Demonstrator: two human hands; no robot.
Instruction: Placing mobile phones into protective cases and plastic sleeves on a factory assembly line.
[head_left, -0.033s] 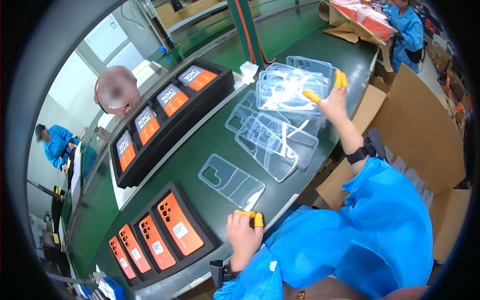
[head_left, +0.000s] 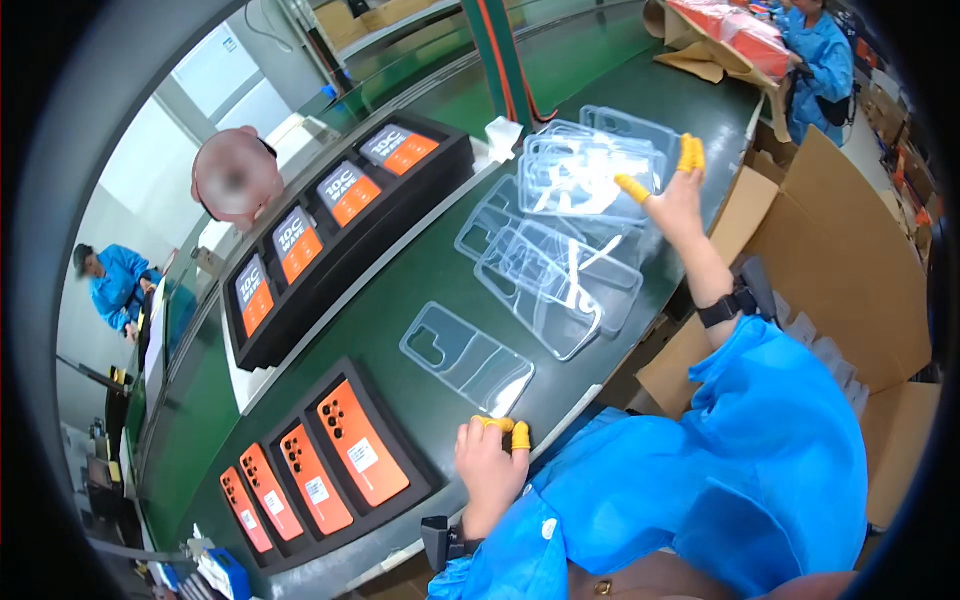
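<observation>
My right hand, with yellow finger cots, spreads its thumb and fingers at the right end of a pile of clear phone cases. Its thumb lies over the pile and its fingertips are by the pile's right edge. My left hand, also in yellow finger cots, rests at the table's near edge. Its thumb points up, apart from the bent fingers, beside the lower end of a single clear phone case. More clear cases overlap loosely below the pile. I cannot tell whether either hand touches a case.
A black tray holds several orange phones at the near left. Behind it, a long black tray holds several printed grey-and-orange pieces. A pink round fan stands beyond. At right is an open cardboard box. Co-workers in blue are farther off.
The whole view has shifted very slightly. Both hands and the cases keep the same places relative to each other.
</observation>
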